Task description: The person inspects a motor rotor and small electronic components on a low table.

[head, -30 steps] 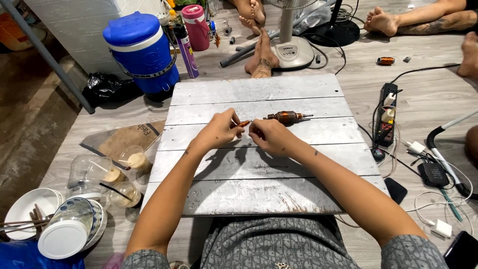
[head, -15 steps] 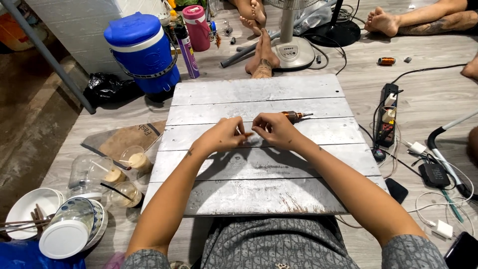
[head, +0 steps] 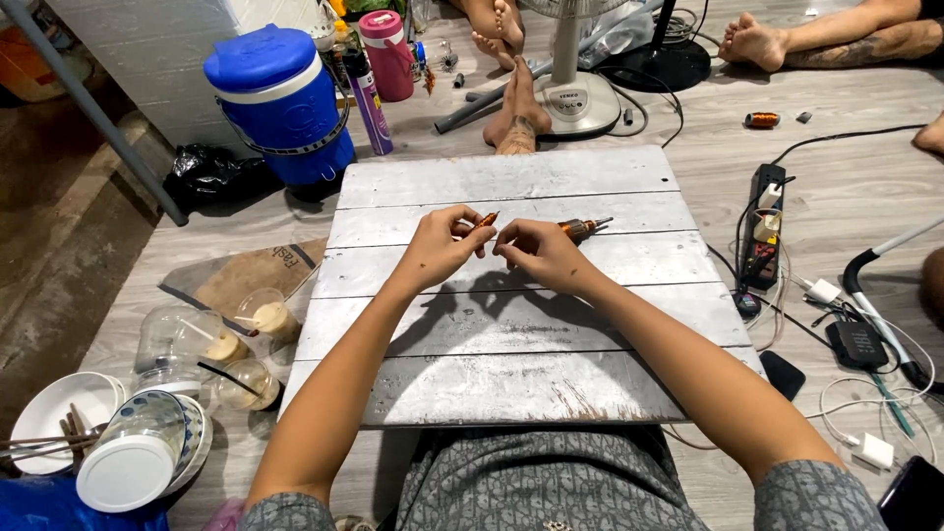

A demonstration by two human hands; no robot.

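— What have your hands got, seen from the head camera?

— My left hand [head: 438, 246] is pinched nearly closed, thumb and fingertips gripping a small copper-coloured piece [head: 487, 218] that sticks out toward the right. My right hand [head: 536, 251] is curled with its fingertips drawn together just beside that piece; whether it actually grips anything I cannot tell. Both hands hover low over the worktop [head: 511, 324], a board of whitish painted planks across my lap.

— And the other copper part?

— A copper-wound rotor [head: 582, 229] with a thin metal shaft lies on the worktop just behind my right hand, close to its knuckles.

— What lies around the board?

— On the floor to my left stand a blue water jug [head: 278, 103], a pink bottle [head: 385, 54], some clear plastic cups [head: 258, 315] and a stack of bowls [head: 118, 442]. To my right runs a power strip [head: 762, 226] with cables, and a white charger [head: 870, 450]. Beyond the board stands a fan base [head: 580, 98], with other people's bare feet [head: 516, 108] near it, and another copper coil [head: 762, 120] lies on the floor.
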